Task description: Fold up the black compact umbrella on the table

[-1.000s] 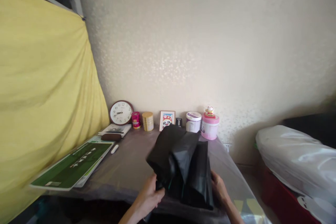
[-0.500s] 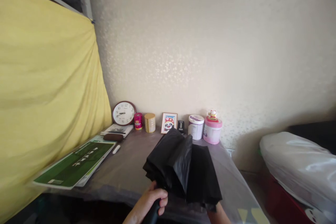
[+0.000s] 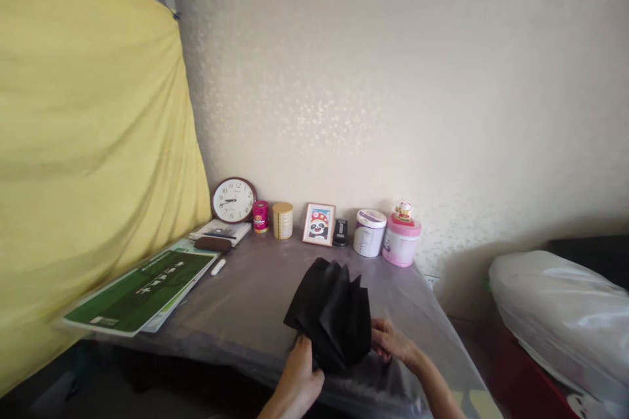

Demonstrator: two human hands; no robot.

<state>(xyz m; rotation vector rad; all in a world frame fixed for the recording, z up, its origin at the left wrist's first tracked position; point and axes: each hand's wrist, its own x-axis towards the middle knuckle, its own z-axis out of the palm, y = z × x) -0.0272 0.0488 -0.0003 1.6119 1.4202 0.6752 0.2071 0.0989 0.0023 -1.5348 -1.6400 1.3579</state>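
Left to right: left hand (image 3: 301, 376), closed around the lower left of a black cloth bundle (image 3: 331, 317); bundle at the surface's near edge, right of middle, pleats fanned upward (probably a folded umbrella, no handle clear in this view); right hand (image 3: 390, 342), fingers bent, pinching its right side. Possible faults, in the same order: a twist inside the left grip, from pull applied only at the right; creased or bunched pleats, from several layers gathered at once; a sudden flare of cloth, from too light a right-hand pinch. Lesser risk of toppled items at the back edge, from a wide swing; well apart from the bundle. Surface (image 3: 255, 294) grey and glossy. Past the left edge, yellow curtain (image 3: 93, 144); toward the near left corner, green booklet (image 3: 152, 291); behind it, brown case (image 3: 213, 245). Along the back edge, from the back left corner: round clock (image 3: 234, 200), magenta tin (image 3: 261, 217), gold-lidded tin (image 3: 283, 222), framed picture (image 3: 319, 224), small black object (image 3: 340, 233), white tub (image 3: 369, 234), then pink-lidded tub (image 3: 400, 245) at the back right corner, topped by a figurine (image 3: 403, 212). Beyond, pale patterned wall (image 3: 368, 78); off the right edge, plastic-wrapped pile (image 3: 560, 301).
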